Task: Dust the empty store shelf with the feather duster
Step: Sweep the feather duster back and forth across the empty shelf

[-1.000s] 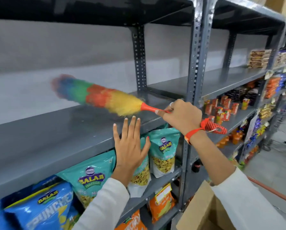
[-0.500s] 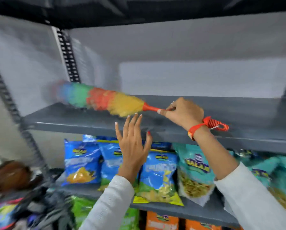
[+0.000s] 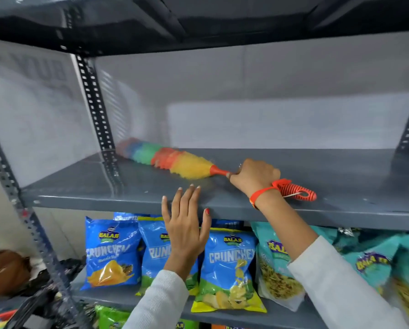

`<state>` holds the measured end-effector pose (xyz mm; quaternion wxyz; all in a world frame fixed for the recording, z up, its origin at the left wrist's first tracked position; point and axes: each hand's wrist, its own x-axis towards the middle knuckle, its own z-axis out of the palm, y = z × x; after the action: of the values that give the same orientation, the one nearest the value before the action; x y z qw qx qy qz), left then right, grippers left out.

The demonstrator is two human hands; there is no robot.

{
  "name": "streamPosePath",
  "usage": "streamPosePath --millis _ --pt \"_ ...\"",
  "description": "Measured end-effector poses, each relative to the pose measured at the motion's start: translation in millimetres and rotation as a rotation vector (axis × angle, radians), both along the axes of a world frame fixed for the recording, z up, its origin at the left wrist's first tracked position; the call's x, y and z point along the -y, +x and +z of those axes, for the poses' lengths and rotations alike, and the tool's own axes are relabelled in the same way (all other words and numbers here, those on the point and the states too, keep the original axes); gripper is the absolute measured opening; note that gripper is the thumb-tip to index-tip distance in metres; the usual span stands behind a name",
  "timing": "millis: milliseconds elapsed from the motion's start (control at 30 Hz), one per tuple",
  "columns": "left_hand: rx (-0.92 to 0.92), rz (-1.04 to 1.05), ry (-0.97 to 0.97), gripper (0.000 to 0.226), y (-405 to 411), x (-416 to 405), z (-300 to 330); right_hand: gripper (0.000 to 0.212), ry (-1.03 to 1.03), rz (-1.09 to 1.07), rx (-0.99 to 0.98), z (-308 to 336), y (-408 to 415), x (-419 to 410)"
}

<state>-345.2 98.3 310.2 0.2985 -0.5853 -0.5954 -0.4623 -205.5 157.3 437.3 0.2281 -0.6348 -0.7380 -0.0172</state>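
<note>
The empty grey metal shelf (image 3: 341,176) runs across the middle of the view. A rainbow feather duster (image 3: 172,160) lies low on it, its blurred head reaching toward the left rear post. My right hand (image 3: 253,178) grips its orange handle, whose striped looped end sticks out behind my wrist. My left hand (image 3: 184,224) is open with fingers spread, held flat in front of the shelf's front edge; I cannot tell whether it touches.
Perforated steel posts (image 3: 94,108) stand at the shelf's left. Another shelf (image 3: 198,22) hangs close overhead. Blue snack bags (image 3: 111,255) and teal snack bags (image 3: 369,264) fill the shelf below. A brown object (image 3: 4,271) and dark clutter lie lower left.
The view swung left from the far aisle to face this shelf. The duster head has dropped from above the shelf onto its surface and reached farther back left. My left hand stays open.
</note>
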Motion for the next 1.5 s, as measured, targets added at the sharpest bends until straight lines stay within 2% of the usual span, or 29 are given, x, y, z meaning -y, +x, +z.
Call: streamPosePath --millis 300,567,833,900,1000,1067,1300,1500 --pt "-0.148 -0.184 0.011 0.047 124 -23 -1 0.045 0.034 -0.352 -0.005 -4 142 23" --pt "-0.207 -0.462 -0.053 0.049 247 -29 3 0.059 -0.042 -0.701 -0.062 -2 275 79" --pt "-0.384 -0.588 -0.242 0.058 325 -39 19 0.080 0.035 -1.089 -0.110 -1 374 137" --pt "-0.406 -0.582 -0.268 0.061 335 -42 21 0.071 0.097 -1.173 -0.105 -5 389 146" --pt "-0.404 -0.572 -0.268 0.062 340 -47 19 0.048 0.117 -1.195 -0.056 -11 395 146" --pt "-0.399 -0.571 -0.256 0.062 342 -48 17 0.042 0.115 -1.190 -0.019 -16 395 143" --pt "-0.414 -0.626 -0.182 0.062 347 -45 14 0.038 0.144 -1.137 -0.006 -33 392 143" --pt "-0.494 -0.813 -0.113 0.060 358 -30 -19 0.035 0.113 -1.082 0.017 -81 377 168"
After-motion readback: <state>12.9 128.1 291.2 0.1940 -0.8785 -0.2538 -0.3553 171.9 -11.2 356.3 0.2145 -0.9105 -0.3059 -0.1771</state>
